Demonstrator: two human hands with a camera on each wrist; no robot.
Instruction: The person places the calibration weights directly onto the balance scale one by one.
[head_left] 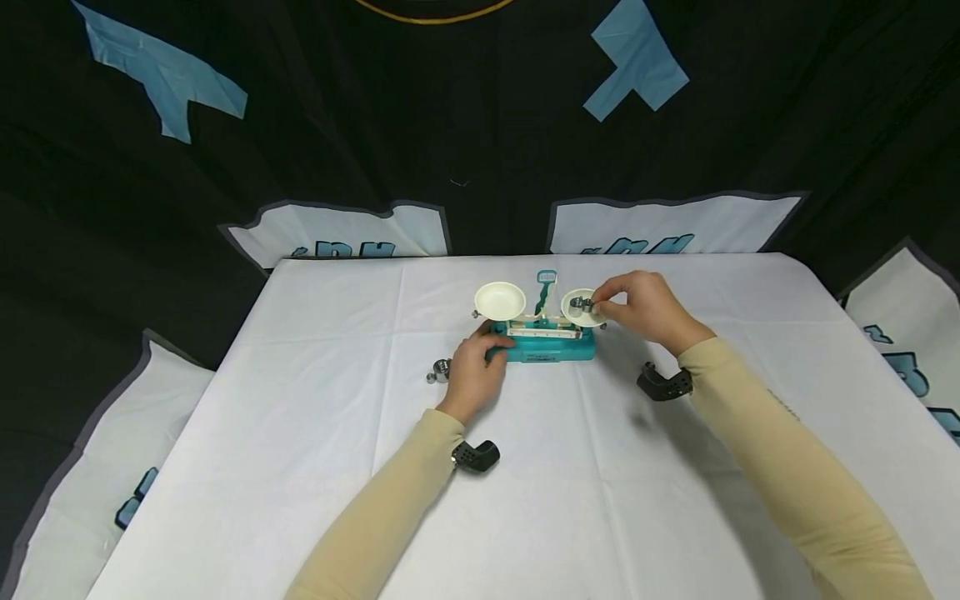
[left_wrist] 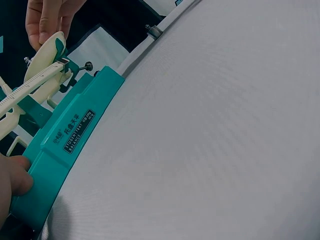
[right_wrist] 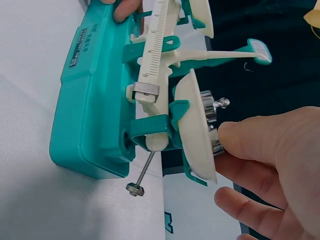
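A teal tray balance with two cream pans stands toward the far side of the table. My left hand grips the left end of its base, the thumb on the front face. At the right pan, my right hand pinches a small metal weight between thumb and index finger. Beside it, another knobbed metal weight sits on the same pan. The left pan holds nothing and rides higher than the right one. In the right wrist view, a metal slider sits on the graduated beam.
Several metal weights stand on the table just left of my left hand. White cloth covers the table. A black curtain with blue tape hangs behind its far edge. Black wrist devices sit on both forearms.
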